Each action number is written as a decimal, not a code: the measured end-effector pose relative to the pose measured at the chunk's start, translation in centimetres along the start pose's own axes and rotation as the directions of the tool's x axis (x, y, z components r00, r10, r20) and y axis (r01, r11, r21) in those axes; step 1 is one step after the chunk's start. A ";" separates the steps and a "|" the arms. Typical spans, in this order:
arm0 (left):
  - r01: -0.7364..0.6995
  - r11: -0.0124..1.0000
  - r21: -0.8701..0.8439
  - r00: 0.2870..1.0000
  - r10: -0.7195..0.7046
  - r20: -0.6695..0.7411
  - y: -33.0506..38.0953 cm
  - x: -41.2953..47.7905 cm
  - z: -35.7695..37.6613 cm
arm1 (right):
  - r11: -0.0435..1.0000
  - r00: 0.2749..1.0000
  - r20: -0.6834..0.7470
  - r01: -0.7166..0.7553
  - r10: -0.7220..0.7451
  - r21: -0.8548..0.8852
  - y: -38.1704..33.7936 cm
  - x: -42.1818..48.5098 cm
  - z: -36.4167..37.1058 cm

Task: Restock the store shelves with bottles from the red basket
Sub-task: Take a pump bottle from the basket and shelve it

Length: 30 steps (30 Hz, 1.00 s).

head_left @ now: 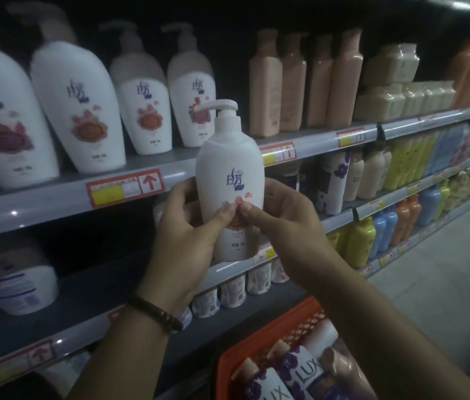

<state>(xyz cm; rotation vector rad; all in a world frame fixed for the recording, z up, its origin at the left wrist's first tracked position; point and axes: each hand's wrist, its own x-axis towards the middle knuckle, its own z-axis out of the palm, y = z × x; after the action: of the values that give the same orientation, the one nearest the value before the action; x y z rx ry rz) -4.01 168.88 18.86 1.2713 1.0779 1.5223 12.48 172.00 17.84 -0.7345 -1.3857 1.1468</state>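
Two forearms rise from 6 o'clock, the left one wearing a dark bead bracelet (156, 313) at the wrist. The left hand (187, 235) curls round the left side of a white pump bottle (229, 168), and the right hand (283, 232) wraps the right side. Both thumbs press on the front label, their tips almost meeting.

The bottle is held at the centre of view, in front of the shelving. Its long axis runs from 6 to 12 o'clock, nearly upright, with the pump on top. The nozzle points to 9 o'clock and the printed label faces the camera.

At 10 o'clock from the bottle, matching white bottles (75, 111) stand in a row on the upper shelf (55, 197). Peach bottles (300, 82) stand on the same shelf at 1 o'clock.

At 5 o'clock, low in the view, is the red basket (225, 368), with LUX bottles (300, 370) lying inside it.
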 end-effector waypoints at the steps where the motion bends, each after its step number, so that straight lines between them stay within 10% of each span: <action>1: -0.028 1.000 0.013 0.999 0.029 -0.030 0.2 0.1 -0.2 | 1.000 1.000 0.008 -0.001 0.001 0.000 -0.4 0.2 0.4; 13: -0.309 0.946 0.103 0.926 0.323 -0.197 4.1 2.5 -3.0 | 0.995 0.997 0.036 0.071 -0.073 0.075 -6.3 7.3 6.1; 30: -0.333 0.918 0.217 0.929 0.359 -0.094 4.5 5.6 -4.5 | 0.995 0.993 0.062 0.101 -0.102 0.017 -6.5 15.4 7.7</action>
<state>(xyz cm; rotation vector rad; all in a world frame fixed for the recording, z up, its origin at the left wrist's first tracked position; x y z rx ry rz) -9.47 172.69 24.15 1.5834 1.1552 1.8202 3.56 182.28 30.26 -0.6158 -1.4498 1.1057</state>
